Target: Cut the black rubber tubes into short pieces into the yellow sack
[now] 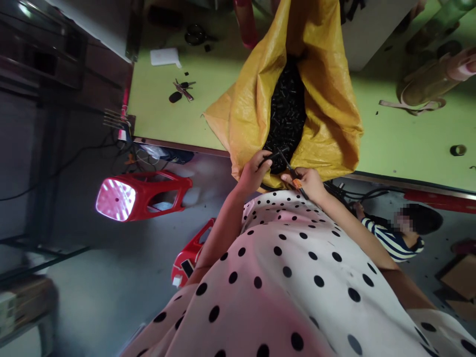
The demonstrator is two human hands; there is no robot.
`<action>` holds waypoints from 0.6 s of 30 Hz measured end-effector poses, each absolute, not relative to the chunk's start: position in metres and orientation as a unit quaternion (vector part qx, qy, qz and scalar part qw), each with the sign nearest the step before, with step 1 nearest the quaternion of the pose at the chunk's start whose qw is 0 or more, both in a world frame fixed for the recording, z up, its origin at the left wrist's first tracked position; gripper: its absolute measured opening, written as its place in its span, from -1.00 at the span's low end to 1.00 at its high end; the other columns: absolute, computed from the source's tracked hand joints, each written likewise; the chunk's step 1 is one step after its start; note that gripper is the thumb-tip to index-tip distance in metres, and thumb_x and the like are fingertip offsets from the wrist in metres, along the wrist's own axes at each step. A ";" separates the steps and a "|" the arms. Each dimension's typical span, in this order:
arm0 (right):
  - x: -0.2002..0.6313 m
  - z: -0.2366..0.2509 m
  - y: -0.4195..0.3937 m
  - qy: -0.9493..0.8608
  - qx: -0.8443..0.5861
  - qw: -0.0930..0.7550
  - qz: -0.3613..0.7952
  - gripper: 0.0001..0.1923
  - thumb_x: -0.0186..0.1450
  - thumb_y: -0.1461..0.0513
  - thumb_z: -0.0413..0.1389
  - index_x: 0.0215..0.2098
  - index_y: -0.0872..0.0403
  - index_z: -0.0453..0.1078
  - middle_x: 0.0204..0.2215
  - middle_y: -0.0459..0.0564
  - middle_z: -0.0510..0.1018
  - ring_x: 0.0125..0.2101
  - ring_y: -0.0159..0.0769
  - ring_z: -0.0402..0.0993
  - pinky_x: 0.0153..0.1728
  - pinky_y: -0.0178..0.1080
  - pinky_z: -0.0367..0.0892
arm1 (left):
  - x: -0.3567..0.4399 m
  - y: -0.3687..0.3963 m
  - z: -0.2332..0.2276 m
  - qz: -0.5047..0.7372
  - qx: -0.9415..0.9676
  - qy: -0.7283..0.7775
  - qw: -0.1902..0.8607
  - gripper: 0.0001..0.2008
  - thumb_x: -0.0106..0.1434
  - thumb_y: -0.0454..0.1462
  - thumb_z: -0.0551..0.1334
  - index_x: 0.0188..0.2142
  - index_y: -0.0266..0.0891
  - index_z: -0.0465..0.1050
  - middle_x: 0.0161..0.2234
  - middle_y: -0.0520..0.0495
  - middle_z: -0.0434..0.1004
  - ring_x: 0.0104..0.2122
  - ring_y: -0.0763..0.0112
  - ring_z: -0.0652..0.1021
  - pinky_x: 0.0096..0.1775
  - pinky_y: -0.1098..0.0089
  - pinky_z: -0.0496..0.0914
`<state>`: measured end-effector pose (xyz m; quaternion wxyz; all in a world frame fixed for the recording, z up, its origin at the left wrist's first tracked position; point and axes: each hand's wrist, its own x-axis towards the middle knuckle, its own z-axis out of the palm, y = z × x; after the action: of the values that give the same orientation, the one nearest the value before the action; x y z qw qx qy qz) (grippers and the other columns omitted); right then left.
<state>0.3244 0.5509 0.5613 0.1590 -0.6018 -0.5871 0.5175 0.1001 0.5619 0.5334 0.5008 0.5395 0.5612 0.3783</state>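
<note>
A yellow woven sack (245,114) lies open on the green table (401,134), full of small black plastic parts (288,106). My left hand (255,171) is at the sack's mouth, fingers closed on a thin black part (275,154). My right hand (308,182) is beside it, gripping a small cutter with an orange handle (294,178), its blades pointing at the black part. My polka-dot clothing fills the lower view.
A set of keys (182,90), a white box (165,56) and a tape dispenser (195,34) lie on the table's left. A red plastic stool (143,196) stands on the floor below. A person in a striped shirt (390,238) sits at right under the table edge.
</note>
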 end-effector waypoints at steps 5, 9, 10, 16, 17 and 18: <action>0.319 0.558 0.553 -0.532 -0.613 0.218 0.541 -0.24 0.11 -0.43 0.28 -0.60 -0.01 0.16 -0.66 -0.17 0.25 -0.57 -0.42 0.12 -0.54 -0.28 0.04 | 0.097 0.565 0.538 0.360 0.540 0.555 0.521 -0.72 0.42 -0.08 0.28 0.01 -0.18 0.53 -0.28 -0.02 0.60 -0.26 0.36 0.60 -0.19 0.38 0.50; 0.312 0.566 0.560 -0.442 -0.593 0.289 0.608 -0.34 0.09 -0.36 0.34 -0.46 0.01 0.36 -0.60 -0.07 0.47 -0.57 -0.31 0.35 -0.51 -0.23 0.26 | 0.110 0.560 0.552 0.284 0.600 0.495 0.561 -0.73 0.39 -0.12 0.30 0.01 -0.17 0.56 -0.11 -0.08 0.69 -0.09 0.26 0.65 -0.01 0.28 0.51; 0.311 0.569 0.563 -0.435 -0.587 0.306 0.611 -0.35 0.08 -0.35 0.36 -0.43 0.01 0.38 -0.59 -0.06 0.49 -0.56 -0.28 0.39 -0.49 -0.21 0.30 | 0.116 0.559 0.555 0.277 0.606 0.477 0.573 -0.73 0.40 -0.12 0.30 0.01 -0.17 0.56 -0.08 -0.09 0.70 -0.06 0.24 0.65 0.02 0.27 0.51; 0.321 0.579 0.579 -0.415 -0.628 0.413 0.512 -0.42 0.19 -0.31 0.29 -0.43 -0.04 0.34 -0.60 -0.07 0.45 -0.55 -0.25 0.37 -0.46 -0.14 0.34 | 0.138 0.550 0.551 0.277 0.565 0.504 0.592 -0.75 0.45 -0.10 0.27 -0.01 -0.19 0.50 -0.33 0.02 0.57 -0.37 0.40 0.57 -0.28 0.39 0.44; 0.326 0.577 0.579 -0.419 -0.632 0.408 0.507 -0.42 0.20 -0.32 0.28 -0.43 -0.04 0.33 -0.59 -0.06 0.45 -0.55 -0.25 0.36 -0.46 -0.14 0.34 | 0.138 0.549 0.547 0.284 0.554 0.522 0.583 -0.75 0.45 -0.08 0.27 -0.03 -0.19 0.50 -0.38 0.05 0.51 -0.42 0.43 0.53 -0.33 0.41 0.41; 0.331 0.575 0.577 -0.427 -0.636 0.395 0.507 -0.41 0.20 -0.32 0.28 -0.43 -0.04 0.32 -0.58 -0.06 0.44 -0.55 -0.26 0.35 -0.46 -0.14 0.33 | 0.136 0.549 0.544 0.303 0.538 0.538 0.573 -0.72 0.46 -0.05 0.26 -0.02 -0.18 0.49 -0.41 0.07 0.46 -0.45 0.45 0.49 -0.36 0.42 0.38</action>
<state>0.3305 0.5770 0.5753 0.3949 -0.6360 -0.4270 0.5071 0.1363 0.5495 0.5439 0.5732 0.5382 0.5384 0.3032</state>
